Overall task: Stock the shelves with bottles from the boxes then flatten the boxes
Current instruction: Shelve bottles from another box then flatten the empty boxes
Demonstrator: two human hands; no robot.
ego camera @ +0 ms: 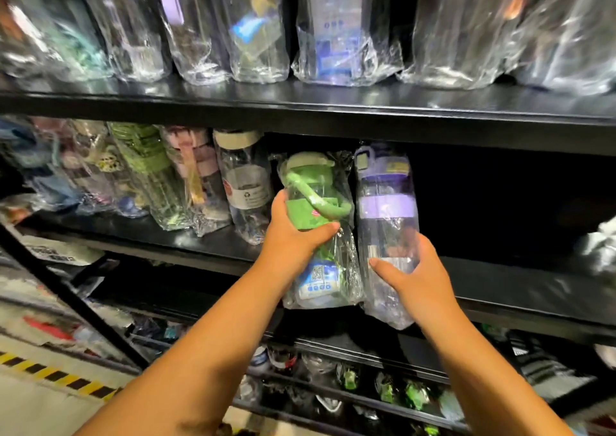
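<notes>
left grip (293,239) curled round the green bottle (311,185), right grip (418,277) curled round the purple bottle (386,199) just beside it, both upright at the middle shelf (533,302) front edge, other wrapped bottles (246,182) left of the left grip

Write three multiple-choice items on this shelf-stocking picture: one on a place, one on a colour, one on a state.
1. Where is the purple bottle relative to the green bottle?
A. To its left
B. To its right
C. On the shelf above

2. What colour is the carry strap on the bottle in the left hand?
A. Green
B. Red
C. Orange

3. What is the right hand doing?
A. Hanging free
B. Gripping the purple bottle
C. Lying flat on the shelf

Answers:
1 B: the purple one is further right in the view.
2 A: the strap is green, like the band below it.
3 B: thumb and fingers wrap its lower body.
</notes>
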